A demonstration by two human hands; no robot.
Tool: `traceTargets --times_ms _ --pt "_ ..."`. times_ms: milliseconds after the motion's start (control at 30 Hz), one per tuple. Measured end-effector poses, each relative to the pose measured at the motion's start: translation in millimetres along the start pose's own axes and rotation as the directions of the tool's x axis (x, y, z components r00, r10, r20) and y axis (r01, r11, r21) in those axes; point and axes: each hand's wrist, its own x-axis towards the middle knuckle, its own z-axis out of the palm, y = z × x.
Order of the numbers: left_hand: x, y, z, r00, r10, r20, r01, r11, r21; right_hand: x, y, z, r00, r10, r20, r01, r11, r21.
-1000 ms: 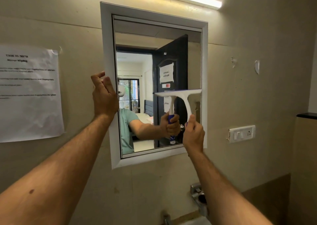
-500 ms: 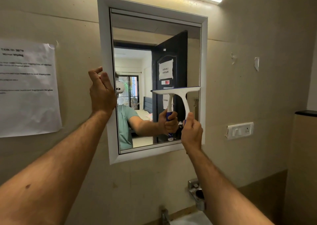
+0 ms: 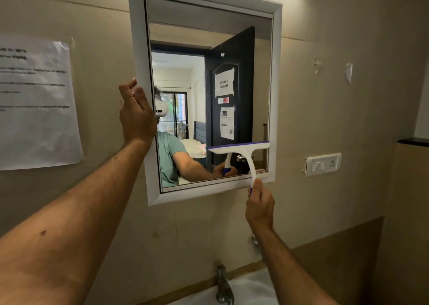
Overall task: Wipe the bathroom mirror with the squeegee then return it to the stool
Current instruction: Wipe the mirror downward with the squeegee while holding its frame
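Head view: right hand (image 3: 260,208) grips squeegee (image 3: 241,150); left hand (image 3: 137,116) grasps mirror (image 3: 139,37) frame.

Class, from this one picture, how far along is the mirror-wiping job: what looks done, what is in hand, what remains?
Done: nothing certain; the glass shows no clear wiped marks. In hand: the right hand grips the squeegee, its blade low on the mirror at the right side, while the left hand holds the frame. Left: any remaining passes, then returning it to the stool, which is out of view.

Mirror (image 3: 209,72) mounted on wall (image 3: 336,107), paper sheet (image 3: 34,105) taped left of it, switch plate (image 3: 323,164) fixed right of its lower right corner, tap (image 3: 224,286) set below, squeegee (image 3: 241,151) held against its lower right corner.
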Motion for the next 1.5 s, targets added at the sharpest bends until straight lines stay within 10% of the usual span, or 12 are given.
traceTargets --times_ms 767,1500 --pt "-23 -22 -1 0.999 -0.020 0.046 0.020 1.000 0.005 -3 5 -11 0.998 0.048 0.034 -0.046 0.997 -0.063" --pt "-71 -26 -48 0.909 -0.149 0.388 0.085 0.980 0.177 -44 -30 -12 0.991 0.126 0.050 -0.118 0.983 -0.141"
